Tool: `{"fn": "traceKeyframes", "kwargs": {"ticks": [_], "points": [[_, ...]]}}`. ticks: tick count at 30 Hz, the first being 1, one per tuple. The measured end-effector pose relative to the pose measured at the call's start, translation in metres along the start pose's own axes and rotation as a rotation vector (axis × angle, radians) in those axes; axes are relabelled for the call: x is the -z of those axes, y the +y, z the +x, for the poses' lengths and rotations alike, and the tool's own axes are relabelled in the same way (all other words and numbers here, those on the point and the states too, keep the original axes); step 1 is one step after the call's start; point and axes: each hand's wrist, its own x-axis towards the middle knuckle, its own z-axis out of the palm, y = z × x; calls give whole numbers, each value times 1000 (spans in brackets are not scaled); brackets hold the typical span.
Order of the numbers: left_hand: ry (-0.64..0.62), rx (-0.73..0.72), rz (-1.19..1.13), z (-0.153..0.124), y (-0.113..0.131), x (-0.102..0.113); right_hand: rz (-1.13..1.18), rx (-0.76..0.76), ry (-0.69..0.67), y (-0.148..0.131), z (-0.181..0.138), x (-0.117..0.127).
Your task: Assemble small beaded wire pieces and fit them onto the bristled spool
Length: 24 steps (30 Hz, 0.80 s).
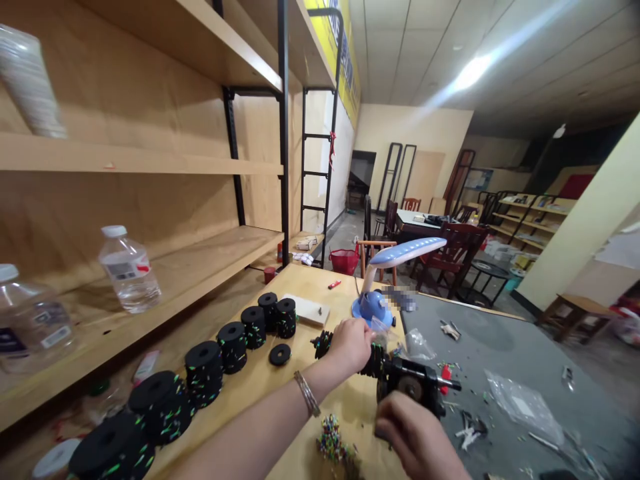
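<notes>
My left hand reaches forward over the wooden table, fingers closed in a pinch on a small clear plastic bag beside a row of small black rings. A bracelet sits on that wrist. My right hand is low at the front, wrapped around a black device with a round wheel. A red piece sticks out on the device's right side.
Several black foam discs with coloured flecks line the table's left side. A blue desk lamp stands beyond my hands. A grey mat holds plastic bags and scraps. Two water bottles stand on the wooden shelf.
</notes>
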Motion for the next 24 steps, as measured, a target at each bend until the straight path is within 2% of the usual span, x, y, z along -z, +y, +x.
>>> {"fn": "traceKeyframes", "kwargs": {"ticks": [3,6,12,24], "points": [[-47,32,-23,5,0,1,77,-122,145,5,21,34],[-83,58,-37,8,0,1,136,-176,209,12,47,48],[-97,90,-58,9,-1,-1,145,-240,133,12,80,43],[-106,99,-99,8,1,3,15,-265,67,10,93,40]]}}
